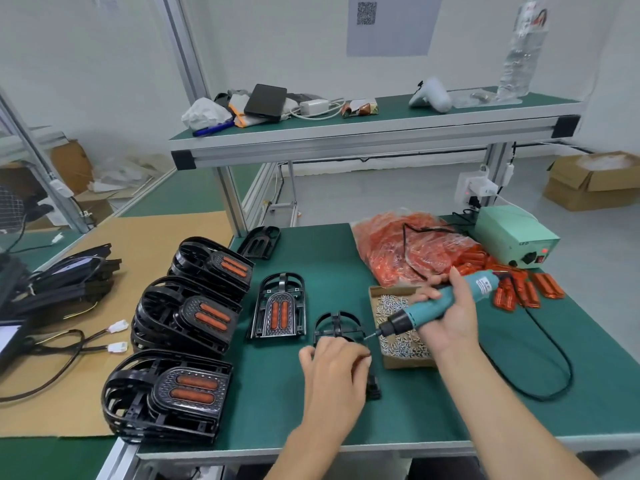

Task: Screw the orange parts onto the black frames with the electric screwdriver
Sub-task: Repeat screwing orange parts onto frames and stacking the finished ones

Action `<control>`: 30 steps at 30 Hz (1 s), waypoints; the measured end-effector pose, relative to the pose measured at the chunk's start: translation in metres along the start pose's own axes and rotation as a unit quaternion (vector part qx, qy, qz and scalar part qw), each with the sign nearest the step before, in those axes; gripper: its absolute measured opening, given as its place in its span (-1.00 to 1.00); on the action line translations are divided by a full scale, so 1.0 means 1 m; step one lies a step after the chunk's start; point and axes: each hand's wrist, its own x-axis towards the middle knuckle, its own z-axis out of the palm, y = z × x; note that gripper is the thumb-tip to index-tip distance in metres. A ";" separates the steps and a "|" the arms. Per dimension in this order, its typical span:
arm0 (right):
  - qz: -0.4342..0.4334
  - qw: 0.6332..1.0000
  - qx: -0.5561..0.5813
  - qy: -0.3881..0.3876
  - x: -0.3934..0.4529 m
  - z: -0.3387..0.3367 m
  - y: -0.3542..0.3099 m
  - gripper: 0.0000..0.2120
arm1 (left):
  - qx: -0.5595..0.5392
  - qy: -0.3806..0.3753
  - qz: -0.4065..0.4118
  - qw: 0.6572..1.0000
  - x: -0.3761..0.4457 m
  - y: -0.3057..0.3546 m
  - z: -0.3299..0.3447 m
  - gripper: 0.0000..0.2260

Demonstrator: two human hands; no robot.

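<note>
A black frame [337, 325] lies on the green mat in front of me, and my left hand [334, 370] rests over its near half with curled fingers, hiding whatever orange part sits there. My right hand [446, 317] grips the teal electric screwdriver [438, 308], its tip slanting down-left to the frame's right edge. A frame with its orange part fitted [278, 310] lies just to the left. Loose orange parts [519, 289] lie at the right, beside a plastic bag of more orange parts [405, 244].
A cardboard box of screws [398, 323] sits under the screwdriver. Stacks of assembled frames [187, 317] stand on the left, an empty frame [261, 240] lies behind them. A green power unit [512, 237] sits at the back right; the screwdriver's black cable [554, 362] loops across the mat.
</note>
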 end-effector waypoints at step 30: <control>0.031 0.997 0.075 0.014 -0.007 -0.047 -0.024 -0.78 | -0.080 -0.200 -0.101 0.971 0.077 0.032 0.036 -0.88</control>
